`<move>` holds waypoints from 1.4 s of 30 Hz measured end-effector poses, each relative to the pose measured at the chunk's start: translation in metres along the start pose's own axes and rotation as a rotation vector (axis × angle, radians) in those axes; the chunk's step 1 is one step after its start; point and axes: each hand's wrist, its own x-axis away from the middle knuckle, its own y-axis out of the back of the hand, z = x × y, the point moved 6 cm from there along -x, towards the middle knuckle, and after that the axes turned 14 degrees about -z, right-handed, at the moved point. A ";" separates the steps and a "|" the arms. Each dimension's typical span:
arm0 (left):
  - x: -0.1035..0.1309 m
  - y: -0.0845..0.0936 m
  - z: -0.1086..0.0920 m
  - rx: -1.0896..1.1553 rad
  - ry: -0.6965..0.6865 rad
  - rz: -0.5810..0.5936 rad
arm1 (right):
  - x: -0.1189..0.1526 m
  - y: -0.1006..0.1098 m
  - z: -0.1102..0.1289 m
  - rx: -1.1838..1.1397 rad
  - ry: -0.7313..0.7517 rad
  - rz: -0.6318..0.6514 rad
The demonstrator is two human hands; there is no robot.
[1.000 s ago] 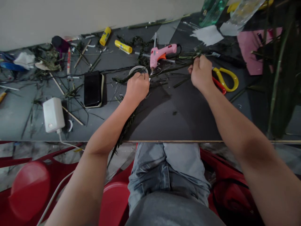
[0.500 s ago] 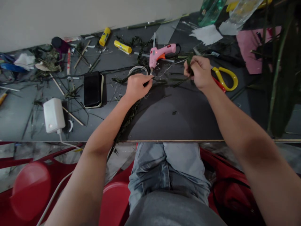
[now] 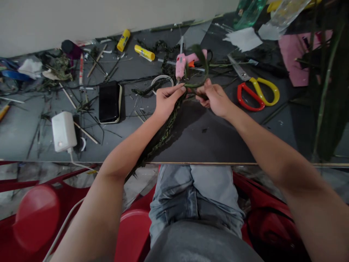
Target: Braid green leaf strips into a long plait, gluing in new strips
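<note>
My left hand [image 3: 167, 101] pinches the upper end of a dark green braid [image 3: 166, 133] that runs down over the table's front edge beside my left forearm. Close on its right, my right hand [image 3: 214, 97] is closed on a green leaf strip [image 3: 205, 65], which curls up in a loop above the fingers. Just behind the hands lies a pink glue gun [image 3: 180, 66], its nozzle toward me and partly hidden by the strip. A white ring [image 3: 161, 83] rests behind my left hand. Scissors [image 3: 252, 80] with red and yellow handles lie right of my right hand.
On the dark table [image 3: 218, 145] are a black phone [image 3: 108, 102], a white adapter [image 3: 64, 131] with its cable, yellow glue sticks [image 3: 144, 52], thin sticks and leaf scraps. White paper [image 3: 244, 39], pink sheet [image 3: 293, 60] and long leaves [image 3: 327, 91] lie to the right.
My right hand has moved left and toward me, close to my left hand, uncovering the scissors. The leaf strip now loops upward. My left hand has shifted slightly right, and the braid's upper part shows more.
</note>
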 end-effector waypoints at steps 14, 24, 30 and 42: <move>-0.007 0.006 0.009 0.096 0.122 -0.092 | -0.012 0.036 -0.014 0.254 -0.216 0.102; 0.014 -0.008 0.005 0.062 0.189 -0.054 | -0.011 0.024 0.009 -0.089 0.171 -0.209; 0.011 -0.006 0.010 0.110 0.233 -0.101 | 0.000 0.015 0.015 0.263 0.291 -0.196; 0.007 -0.006 0.014 0.015 0.185 -0.004 | -0.012 0.026 0.004 0.084 -0.007 0.151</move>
